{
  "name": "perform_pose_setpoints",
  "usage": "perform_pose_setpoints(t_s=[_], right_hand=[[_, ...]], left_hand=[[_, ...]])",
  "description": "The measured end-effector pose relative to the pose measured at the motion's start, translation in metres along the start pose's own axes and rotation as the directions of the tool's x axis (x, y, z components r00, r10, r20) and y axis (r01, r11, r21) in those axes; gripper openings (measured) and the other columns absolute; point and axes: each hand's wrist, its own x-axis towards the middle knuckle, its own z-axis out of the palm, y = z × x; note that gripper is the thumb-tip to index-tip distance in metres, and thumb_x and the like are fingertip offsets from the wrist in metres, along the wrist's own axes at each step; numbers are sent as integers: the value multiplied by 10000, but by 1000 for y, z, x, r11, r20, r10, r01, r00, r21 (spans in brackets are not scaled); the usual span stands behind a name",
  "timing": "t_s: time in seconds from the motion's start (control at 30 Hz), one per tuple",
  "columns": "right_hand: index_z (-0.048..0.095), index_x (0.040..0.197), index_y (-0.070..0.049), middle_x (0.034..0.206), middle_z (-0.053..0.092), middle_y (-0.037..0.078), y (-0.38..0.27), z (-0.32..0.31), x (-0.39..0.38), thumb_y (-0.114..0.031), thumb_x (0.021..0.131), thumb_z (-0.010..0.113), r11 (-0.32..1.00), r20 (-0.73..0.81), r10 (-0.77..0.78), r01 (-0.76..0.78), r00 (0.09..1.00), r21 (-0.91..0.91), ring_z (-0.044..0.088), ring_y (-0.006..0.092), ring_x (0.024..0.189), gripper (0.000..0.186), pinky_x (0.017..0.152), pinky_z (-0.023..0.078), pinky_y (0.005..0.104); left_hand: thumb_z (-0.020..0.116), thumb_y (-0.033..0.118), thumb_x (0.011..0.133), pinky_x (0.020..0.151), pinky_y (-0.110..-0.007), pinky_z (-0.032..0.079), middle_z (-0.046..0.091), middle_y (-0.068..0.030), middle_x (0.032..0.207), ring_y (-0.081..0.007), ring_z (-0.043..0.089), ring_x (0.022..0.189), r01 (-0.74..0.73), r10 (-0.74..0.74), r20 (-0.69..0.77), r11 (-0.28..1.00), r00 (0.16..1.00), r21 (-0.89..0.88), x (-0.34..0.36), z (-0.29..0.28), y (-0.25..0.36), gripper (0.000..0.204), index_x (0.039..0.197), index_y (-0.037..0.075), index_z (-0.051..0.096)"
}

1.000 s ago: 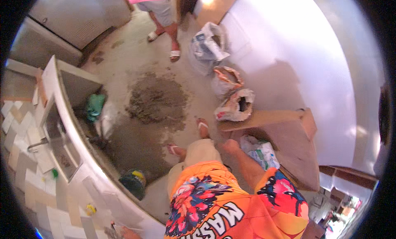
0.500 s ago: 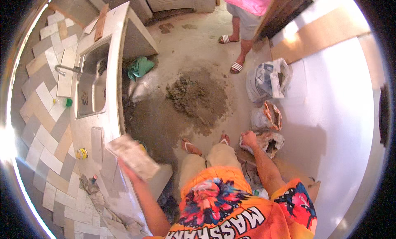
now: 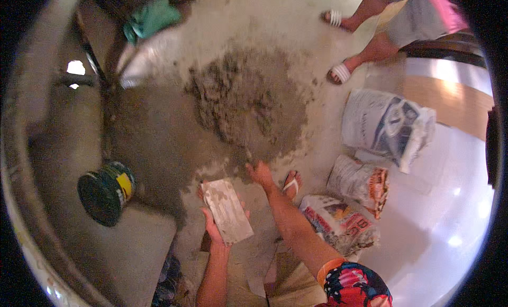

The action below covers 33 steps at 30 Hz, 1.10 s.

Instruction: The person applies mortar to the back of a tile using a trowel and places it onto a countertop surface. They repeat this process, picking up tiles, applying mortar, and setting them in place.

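Note:
My left hand [image 3: 212, 227] grips a pale rectangular tile [image 3: 228, 210] from beneath, fingers around its long edges. Grey smears mark the tile's upper face. Just right of the tile, my right hand [image 3: 260, 174] is lowered to the near edge of a heap of wet grey mortar [image 3: 238, 95] on the floor. Its fingers look curled, but what they hold, if anything, blends into the mortar.
To the left lies a dark bucket [image 3: 106, 193] with a yellow label; a green cloth or bag [image 3: 152, 20] is farther back. Along the right are a large white sack [image 3: 378, 124], a smaller sack [image 3: 357, 182] and a printed sack [image 3: 341, 222]. Another person's sandalled foot [image 3: 338, 74] stands far right.
I have bent down toward the floor. The tile in my left hand has moved right, away from the counter, and my right hand has gone from beside the sacks to the mortar's edge.

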Motion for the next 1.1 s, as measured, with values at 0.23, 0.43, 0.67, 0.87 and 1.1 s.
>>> perform_pose_setpoints(t_s=[0.23, 0.43, 0.67, 0.87, 1.1], right_hand=[[598, 1118, 2, 900, 705, 264, 7, -11, 35, -518, 979, 648, 954, 218, 18, -82, 976, 288, 702, 474, 853, 540, 753, 547, 546], [546, 1289, -80, 869, 722, 243, 72, -120, 14, -324, 904, 719, 928, -115, -312, 276, 943, -249, 709, 469, 781, 488, 634, 554, 584], [506, 1236, -21, 877, 713, 295, 16, -176, 174, -184, 942, 643, 951, -328, -231, 142, 916, -273, 688, 537, 808, 364, 673, 557, 603], [423, 1296, -47, 868, 721, 288, 65, -96, 96, -207, 954, 641, 944, -67, -144, 117, 987, -309, 691, 533, 786, 436, 664, 547, 612], [478, 1180, -39, 814, 684, 316, 27, -208, 123, -222, 944, 637, 908, -176, -293, 216, 940, -359, 673, 529, 771, 339, 653, 533, 605]], left_hand=[[566, 845, 869, 998, -625, 517, 509, -220, 1526, -420, 582, 1278, -39, 47, -218, 998, 975, 42, 22, -16, -14, 1069, 1614, 109, 348], [567, 817, 891, 1146, -615, 411, 314, -220, 1678, -427, 457, 1430, -26, 24, -60, 999, 998, -34, 34, -12, -6, 1093, 1682, 154, 209], [583, 828, 874, 1140, -621, 406, 308, -217, 1683, -426, 445, 1438, -18, 16, -32, 998, 999, -57, 43, 22, 1, 1122, 1687, 162, 193], [568, 847, 865, 1145, -624, 412, 340, -208, 1667, -431, 464, 1429, -25, 21, -52, 997, 998, -75, 45, 6, 3, 1117, 1681, 170, 219], [563, 848, 867, 1126, -609, 443, 353, -205, 1661, -418, 474, 1431, -17, 17, 1, 995, 1000, -97, 47, 5, 2, 1104, 1676, 171, 235]])
